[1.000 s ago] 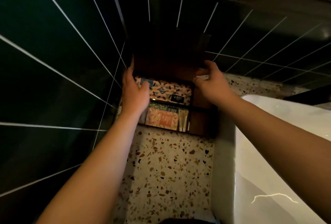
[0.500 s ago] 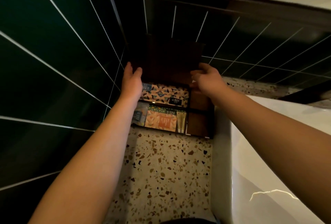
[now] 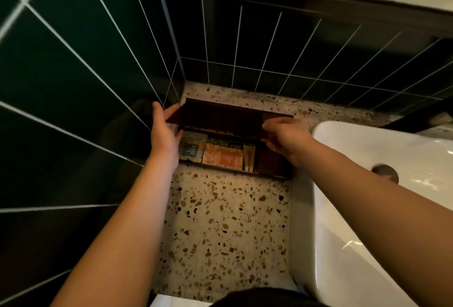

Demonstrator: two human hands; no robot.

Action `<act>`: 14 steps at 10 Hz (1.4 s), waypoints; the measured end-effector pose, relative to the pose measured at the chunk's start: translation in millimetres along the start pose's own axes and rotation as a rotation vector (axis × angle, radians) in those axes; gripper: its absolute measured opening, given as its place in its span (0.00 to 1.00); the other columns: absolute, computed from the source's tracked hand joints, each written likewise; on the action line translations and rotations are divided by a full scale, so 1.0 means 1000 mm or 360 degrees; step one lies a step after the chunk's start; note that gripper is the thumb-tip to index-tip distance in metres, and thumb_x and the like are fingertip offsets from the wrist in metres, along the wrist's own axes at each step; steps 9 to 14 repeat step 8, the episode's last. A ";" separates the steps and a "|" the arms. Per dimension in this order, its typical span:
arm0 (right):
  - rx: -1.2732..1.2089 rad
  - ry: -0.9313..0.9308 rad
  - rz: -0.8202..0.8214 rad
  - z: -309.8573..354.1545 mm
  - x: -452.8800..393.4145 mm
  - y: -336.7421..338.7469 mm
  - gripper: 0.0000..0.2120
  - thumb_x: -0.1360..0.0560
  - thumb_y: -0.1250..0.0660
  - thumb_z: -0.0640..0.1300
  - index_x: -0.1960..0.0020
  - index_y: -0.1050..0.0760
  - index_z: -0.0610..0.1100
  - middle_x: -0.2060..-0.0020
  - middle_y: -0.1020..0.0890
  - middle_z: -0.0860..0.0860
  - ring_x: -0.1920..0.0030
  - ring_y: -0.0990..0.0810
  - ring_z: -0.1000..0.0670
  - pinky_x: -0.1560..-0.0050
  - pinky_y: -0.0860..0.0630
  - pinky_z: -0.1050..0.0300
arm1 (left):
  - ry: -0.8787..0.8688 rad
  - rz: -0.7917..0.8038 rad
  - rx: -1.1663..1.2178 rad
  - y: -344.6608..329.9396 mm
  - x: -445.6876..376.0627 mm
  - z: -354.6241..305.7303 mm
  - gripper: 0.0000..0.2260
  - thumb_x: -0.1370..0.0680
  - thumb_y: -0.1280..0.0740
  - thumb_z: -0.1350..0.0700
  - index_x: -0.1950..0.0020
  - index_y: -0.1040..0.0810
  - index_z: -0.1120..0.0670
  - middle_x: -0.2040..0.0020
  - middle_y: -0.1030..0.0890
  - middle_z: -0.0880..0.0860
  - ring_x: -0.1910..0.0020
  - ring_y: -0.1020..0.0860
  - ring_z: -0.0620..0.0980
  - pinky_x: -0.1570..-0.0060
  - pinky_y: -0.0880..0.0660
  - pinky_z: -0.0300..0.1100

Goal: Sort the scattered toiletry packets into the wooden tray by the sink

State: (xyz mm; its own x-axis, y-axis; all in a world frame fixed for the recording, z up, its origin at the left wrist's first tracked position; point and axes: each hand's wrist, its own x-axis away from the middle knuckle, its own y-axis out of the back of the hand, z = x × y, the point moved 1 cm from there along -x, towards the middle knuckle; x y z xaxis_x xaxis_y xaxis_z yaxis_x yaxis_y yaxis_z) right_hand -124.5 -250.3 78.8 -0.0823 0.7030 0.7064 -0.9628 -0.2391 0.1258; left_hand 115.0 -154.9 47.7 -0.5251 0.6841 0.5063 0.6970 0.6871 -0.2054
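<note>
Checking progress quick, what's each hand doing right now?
Left hand: gripping the left end of the dark wooden lid.
Right hand: gripping the lid's right end.

We record a dark wooden tray (image 3: 272, 169) on the speckled terrazzo bench (image 3: 228, 220), in the corner left of the white ceramic sink (image 3: 382, 184); flat printed packets (image 3: 221, 158) lie inside, a dark wooden lid (image 3: 220, 117) over its rear half.

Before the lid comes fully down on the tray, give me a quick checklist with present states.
1. Left hand holds the lid at its left end: ok.
2. Right hand holds its right end: ok.
3. Front-row packets, blue and orange, lie flat inside the tray: ok.
4. Back row clear of the lid: cannot tell, hidden.
5. No packets left on the counter: ok in view.
</note>
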 end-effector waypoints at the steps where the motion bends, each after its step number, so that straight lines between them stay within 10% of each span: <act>1: -0.0005 -0.0090 0.0010 -0.013 0.001 -0.001 0.10 0.23 0.31 0.36 0.42 0.22 0.39 0.56 0.19 0.45 0.62 0.21 0.50 0.60 0.20 0.58 | -0.0041 -0.0016 -0.0313 0.004 0.009 0.003 0.17 0.18 0.39 0.43 0.33 0.21 0.47 0.39 0.17 0.49 0.40 0.19 0.47 0.36 0.25 0.50; 3: 0.0057 -0.0204 0.0000 -0.030 -0.002 -0.005 0.03 0.23 0.31 0.34 0.51 0.20 0.40 0.54 0.19 0.43 0.61 0.21 0.49 0.61 0.18 0.57 | -0.0249 -0.0031 -0.0863 0.011 0.008 0.013 0.21 0.19 0.33 0.57 0.26 0.28 0.49 0.31 0.23 0.49 0.34 0.25 0.48 0.36 0.26 0.46; 5: 0.0151 -0.0235 -0.0020 -0.042 -0.005 -0.007 0.11 0.23 0.31 0.39 0.42 0.24 0.37 0.49 0.18 0.40 0.57 0.18 0.46 0.61 0.18 0.55 | -0.0313 -0.0047 -0.1394 0.012 0.004 0.033 0.24 0.23 0.30 0.54 0.27 0.28 0.43 0.25 0.30 0.50 0.25 0.34 0.56 0.27 0.35 0.61; 8: 0.0325 -0.0117 -0.0073 -0.046 0.001 -0.020 0.07 0.23 0.31 0.43 0.49 0.22 0.39 0.46 0.18 0.38 0.47 0.17 0.40 0.44 0.19 0.43 | -0.0431 -0.0134 -0.1817 0.006 0.007 0.049 0.25 0.22 0.30 0.54 0.25 0.29 0.48 0.20 0.37 0.51 0.24 0.41 0.57 0.25 0.41 0.57; 14: 0.0325 -0.0117 -0.0073 -0.046 0.001 -0.020 0.07 0.23 0.31 0.43 0.49 0.22 0.39 0.46 0.18 0.38 0.47 0.17 0.40 0.44 0.19 0.43 | -0.0431 -0.0134 -0.1817 0.006 0.007 0.049 0.25 0.22 0.30 0.54 0.25 0.29 0.48 0.20 0.37 0.51 0.24 0.41 0.57 0.25 0.41 0.57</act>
